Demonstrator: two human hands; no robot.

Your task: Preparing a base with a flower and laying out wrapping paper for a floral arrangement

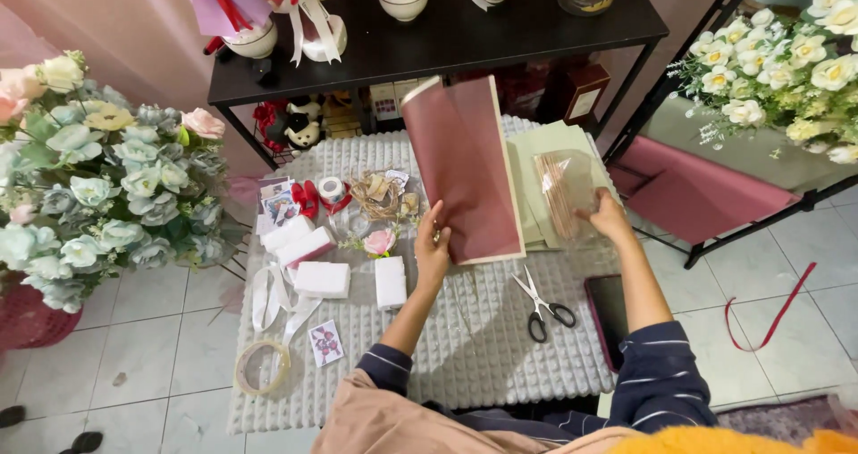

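Observation:
My left hand (433,250) grips the lower left edge of a dusty-pink sheet of wrapping paper (465,168), held tilted up off a white textured mat (483,347). My right hand (609,216) rests on a clear plastic bag of thin wooden sticks (563,190), which lies on a stack of pale green sheets (536,150). Black-handled scissors (541,304) lie open on the mat between my arms. A dark phone (609,315) sits under my right forearm.
White foam blocks (322,278), a pink rose head (379,241), ribbon, a tape roll (262,367) and small cards lie at the mat's left. A black shelf (447,38) stands behind. Artificial flower bunches (98,177) crowd the left and right (786,61).

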